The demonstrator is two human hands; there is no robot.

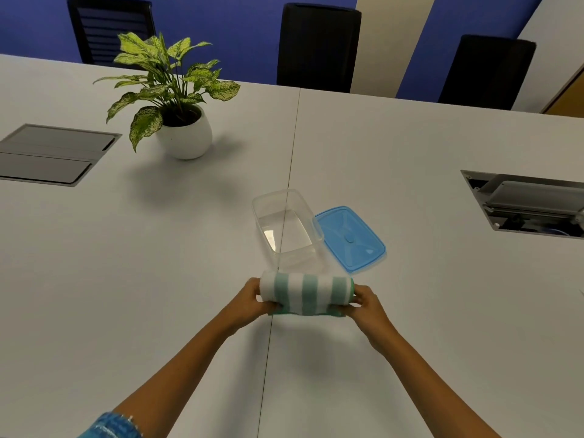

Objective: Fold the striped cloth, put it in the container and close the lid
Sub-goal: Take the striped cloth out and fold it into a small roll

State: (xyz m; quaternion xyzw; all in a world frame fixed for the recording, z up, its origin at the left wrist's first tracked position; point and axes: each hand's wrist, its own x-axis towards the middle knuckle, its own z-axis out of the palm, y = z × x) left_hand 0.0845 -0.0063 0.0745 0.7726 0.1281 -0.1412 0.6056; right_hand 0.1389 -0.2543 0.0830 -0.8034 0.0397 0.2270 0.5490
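So the folding part looks pretty much done, the striped cloth is bundled into a thick compact roll-ish shape and it's held between both hands just above the table. Left hand is gripping the left end, right hand is gripping the right end, fingers wrapped under the bundle on both sides

What's left by my read: drop it in the container, then get the lid on. The container sits just ahead of the hands, open and with nothing in it, and the blue lid lies flat touching its right side, a bit ahead of the right hand

Fit could be snug, the bundle looks about as long as the container, so it probably needs to go in lined up with the long side

Room-wise it's easy, nothing between the hands and the container rim. The potted plant is well off ahead-left, cable hatch far off to the right, neither in the way
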